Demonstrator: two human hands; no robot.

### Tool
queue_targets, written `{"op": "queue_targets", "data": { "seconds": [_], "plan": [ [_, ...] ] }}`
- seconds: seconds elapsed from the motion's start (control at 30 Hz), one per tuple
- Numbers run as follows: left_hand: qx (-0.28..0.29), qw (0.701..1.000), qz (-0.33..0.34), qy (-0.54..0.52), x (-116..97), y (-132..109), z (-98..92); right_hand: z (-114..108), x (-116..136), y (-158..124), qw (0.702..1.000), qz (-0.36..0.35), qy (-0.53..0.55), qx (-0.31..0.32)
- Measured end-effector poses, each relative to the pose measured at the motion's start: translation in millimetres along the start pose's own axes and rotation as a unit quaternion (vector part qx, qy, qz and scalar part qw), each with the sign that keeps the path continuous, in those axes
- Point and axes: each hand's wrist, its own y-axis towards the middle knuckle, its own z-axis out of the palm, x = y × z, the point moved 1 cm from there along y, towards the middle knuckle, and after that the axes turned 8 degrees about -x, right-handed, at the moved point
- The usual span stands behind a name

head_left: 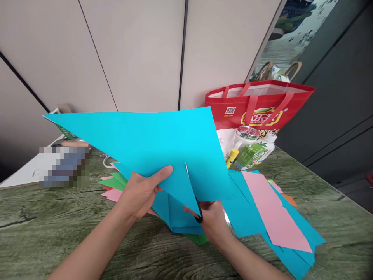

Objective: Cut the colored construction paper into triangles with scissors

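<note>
Nearest my viewpoint, I observe the right hand (214, 217) curled around the black-handled scissors (199, 217) at the lower edge of the blue sheet (140, 136); the sheet covers part of the fingers, so I cannot tell how far the handles are spread. I have the left hand (138, 194) pinching the sheet, thumb on top, left of a slit running up from that edge. The sheet is raised above a stack of coloured paper (115, 182) on the table (87, 241). To the right, I register a pink strip (271, 210) lying over blue pieces (244, 217). Beyond stand a yellow glue stick (232, 157), a green carton (247, 155) and a red bag (227, 100), with pale panels (140, 54) behind.
</note>
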Motion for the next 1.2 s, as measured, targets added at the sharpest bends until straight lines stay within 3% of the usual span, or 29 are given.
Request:
{"op": "queue_targets", "data": {
  "seconds": [0.27,0.53,1.2],
  "plan": [
    [0.006,1.000,0.000,-0.005,4,0,-0.2,-1,2,1,0.998,-0.064,-0.024,0.000],
    [0.014,1.000,-0.011,-0.009,3,-2,2.1,0,4,0,0.993,-0.069,-0.087,-0.027],
    [0.023,0.999,-0.024,-0.027,2,-2,3.1,-6,-5,1,0.991,-0.074,-0.088,-0.064]
  ]
}}
